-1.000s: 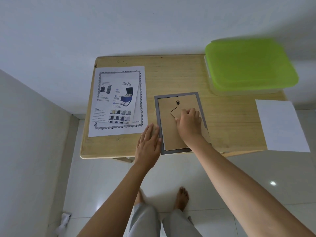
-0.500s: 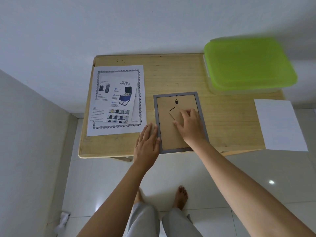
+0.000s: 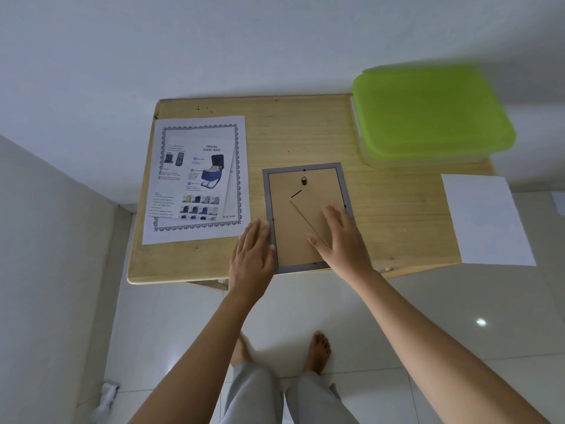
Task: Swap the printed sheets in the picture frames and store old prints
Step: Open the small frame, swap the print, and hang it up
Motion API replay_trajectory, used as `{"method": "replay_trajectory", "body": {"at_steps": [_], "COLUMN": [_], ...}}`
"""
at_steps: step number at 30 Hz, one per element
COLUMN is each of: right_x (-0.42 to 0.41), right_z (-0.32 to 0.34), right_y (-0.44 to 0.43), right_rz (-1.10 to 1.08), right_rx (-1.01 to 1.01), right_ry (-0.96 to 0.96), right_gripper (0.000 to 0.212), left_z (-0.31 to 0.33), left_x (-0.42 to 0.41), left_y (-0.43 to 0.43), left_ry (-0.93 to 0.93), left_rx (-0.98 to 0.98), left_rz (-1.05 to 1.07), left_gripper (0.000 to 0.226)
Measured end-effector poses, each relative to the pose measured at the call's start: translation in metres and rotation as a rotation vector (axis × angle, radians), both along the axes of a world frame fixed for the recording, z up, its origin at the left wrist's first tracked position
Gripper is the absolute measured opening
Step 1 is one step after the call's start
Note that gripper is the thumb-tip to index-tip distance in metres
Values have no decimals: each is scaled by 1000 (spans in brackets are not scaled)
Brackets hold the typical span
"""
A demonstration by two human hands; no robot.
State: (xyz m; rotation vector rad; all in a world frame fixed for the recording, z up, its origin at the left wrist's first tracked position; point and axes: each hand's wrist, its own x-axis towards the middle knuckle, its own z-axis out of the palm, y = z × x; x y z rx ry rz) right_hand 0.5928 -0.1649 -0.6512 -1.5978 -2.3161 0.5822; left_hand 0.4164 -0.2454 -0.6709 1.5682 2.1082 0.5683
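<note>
A grey picture frame (image 3: 307, 167) lies face down near the front edge of the wooden table (image 3: 397, 215), its brown backing board (image 3: 290, 221) and folded stand showing. My left hand (image 3: 253, 255) lies flat with straight fingers against the frame's lower left edge. Over the lower right of the backing my right hand (image 3: 342, 240) rests with fingers spread flat. Two printed sheets (image 3: 198, 179) are stacked at the table's left, a shoe-bag print on top of a bordered one. A blank white sheet (image 3: 486, 218) lies at the right, overhanging the table's edge.
A clear plastic box with a green lid (image 3: 431, 114) stands at the back right corner of the table. White walls close in behind and at the left. Below the table's front edge are pale floor tiles and the person's bare feet.
My right hand has gone from curled fingers at the stand's top to a flat spread lower on the backing. The backing now sits square in the frame. The left hand stays put.
</note>
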Motion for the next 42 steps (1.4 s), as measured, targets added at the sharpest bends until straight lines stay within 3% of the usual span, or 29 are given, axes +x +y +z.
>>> {"method": "replay_trajectory", "body": {"at_steps": [5,8,27,40,42], "right_x": [34,37,29,30,32], "right_z": [-2,-4,-7,-13,-15], "right_y": [-12,-16,-20,-18,-16], "right_rz": [-67,-43,-93,-122,-140], "right_rx": [-164,-207,-147,-112,-82], "right_ry": [-7,-38,-99,-5,40], "right_gripper": [104,113,119,123,114], "left_z": [-3,-4,0,12,15], "left_x": [1,2,3,7,5], "left_y": [-1,-1,-2,5,13], "left_ry": [5,6,6,-7,-24], "left_rx": [2,5,1,11,29], "left_rz": [11,21,14,73,105], "left_gripper": [57,56,57,48,44]}}
